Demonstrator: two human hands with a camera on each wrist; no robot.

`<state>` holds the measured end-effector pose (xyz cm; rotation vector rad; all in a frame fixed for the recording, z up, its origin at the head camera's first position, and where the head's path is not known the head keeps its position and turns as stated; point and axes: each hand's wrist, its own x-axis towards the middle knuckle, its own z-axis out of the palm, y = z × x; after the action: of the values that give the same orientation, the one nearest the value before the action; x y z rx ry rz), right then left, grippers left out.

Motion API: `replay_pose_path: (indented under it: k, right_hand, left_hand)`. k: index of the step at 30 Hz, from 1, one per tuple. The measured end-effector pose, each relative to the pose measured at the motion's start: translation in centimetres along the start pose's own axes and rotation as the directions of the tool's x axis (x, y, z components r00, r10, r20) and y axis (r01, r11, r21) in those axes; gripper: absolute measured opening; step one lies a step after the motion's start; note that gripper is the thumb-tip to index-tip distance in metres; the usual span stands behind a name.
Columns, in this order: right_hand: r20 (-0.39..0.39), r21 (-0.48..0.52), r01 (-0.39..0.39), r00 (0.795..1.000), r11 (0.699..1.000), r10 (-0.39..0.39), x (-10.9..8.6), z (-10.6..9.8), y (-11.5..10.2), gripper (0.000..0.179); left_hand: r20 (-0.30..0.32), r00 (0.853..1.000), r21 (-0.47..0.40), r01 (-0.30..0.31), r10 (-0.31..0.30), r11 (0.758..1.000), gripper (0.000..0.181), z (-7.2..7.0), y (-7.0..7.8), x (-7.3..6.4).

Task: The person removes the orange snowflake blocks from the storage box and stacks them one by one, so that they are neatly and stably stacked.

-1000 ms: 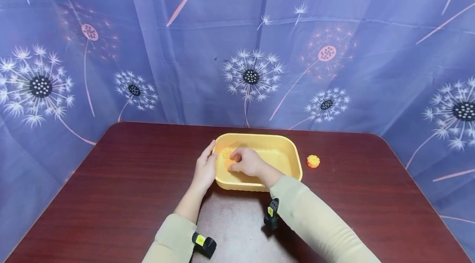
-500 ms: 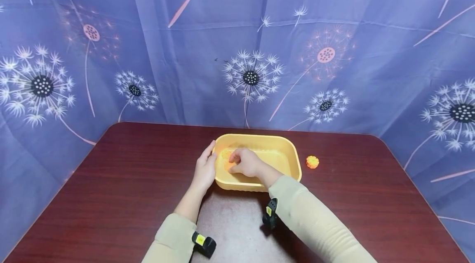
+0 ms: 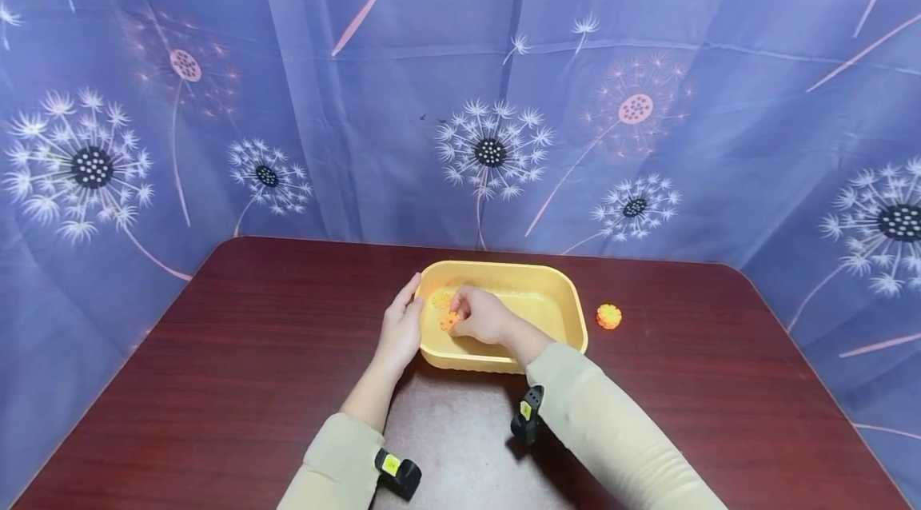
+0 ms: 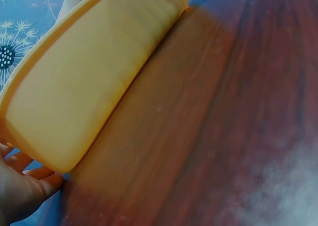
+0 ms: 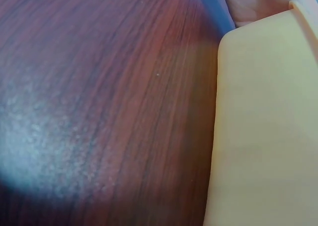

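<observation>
A yellow rectangular tray (image 3: 532,270) stands on the table. My left hand (image 3: 400,326) holds its left side, fingers along the outer wall; the left wrist view shows fingertips at the tray's corner. Inside the tray, my right hand (image 3: 484,315) has thumb and fingers pinching the edge of an orange scalloped disc (image 3: 449,323), partly covered by the fingertips. Another orange scalloped piece (image 3: 440,300) lies just behind it at the tray's left end. To the right of the tray sits a small stack of orange scalloped discs (image 3: 608,316). The right wrist view shows mostly the tray's outer wall (image 5: 268,126).
The dark red-brown wooden table (image 3: 273,382) has rounded far corners. A blue curtain (image 3: 388,134) with dandelion prints hangs behind and at both sides. Black wrist cameras are strapped at both pale sleeves (image 3: 612,414).
My right thumb and fingertips have shifted slightly right, and more of the orange disc's textured face shows. The left hand keeps its place on the tray.
</observation>
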<state>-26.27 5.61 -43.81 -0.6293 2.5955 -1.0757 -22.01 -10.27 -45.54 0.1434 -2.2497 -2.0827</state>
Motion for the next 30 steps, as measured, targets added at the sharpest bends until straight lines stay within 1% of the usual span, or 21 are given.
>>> replay_pose_path:
  k: [5,8,11,18,20,25,26,30]
  right_hand:
    - [-0.009,-0.009,0.007,1.0,1.0,-0.007,-0.2,-0.2,0.0,0.026]
    - [-0.017,0.008,-0.001,1.0,1.0,0.001,-0.3,-0.4,0.1,0.023]
    - [-0.026,0.053,-0.007,1.0,0.999,0.008,-0.4,-0.5,0.1,0.019]
    - [-0.027,0.157,0.005,1.0,0.988,-0.001,-0.3,-0.5,0.2,0.014]
    - [-0.022,0.2,-0.001,1.0,0.98,0.006,-0.3,-0.6,0.3,0.015]
    - [-0.007,0.322,-0.026,1.0,0.946,0.03,-0.7,-1.0,0.0,0.019]
    - [-0.006,0.339,-0.027,1.0,0.94,0.031,-1.0,-1.3,-0.4,0.02]
    - [-0.017,0.376,-0.006,1.0,0.926,0.013,-1.1,-1.5,-0.5,0.021]
  left_hand:
    - [-0.001,1.0,0.004,-0.006,0.006,1.0,0.046,0.2,0.1,0.0]
    - [-0.005,1.0,0.013,-0.012,0.012,1.0,0.046,0.2,0.2,0.0]
    - [-0.005,1.0,0.027,-0.014,0.014,1.0,0.047,0.1,0.1,-0.1]
    - [-0.013,1.0,0.023,-0.009,0.009,1.0,0.047,-0.1,0.1,-0.2]
    - [-0.013,1.0,0.019,-0.006,0.006,1.0,0.047,-0.1,0.1,-0.3]
    - [-0.008,1.0,0.003,-0.015,0.015,1.0,0.047,0.0,0.0,-0.2]
    - [-0.007,1.0,0.002,-0.021,0.021,1.0,0.047,0.0,-0.1,-0.2]
    - [-0.008,0.999,0.007,-0.035,0.035,0.999,0.047,0.0,-0.1,-0.2]
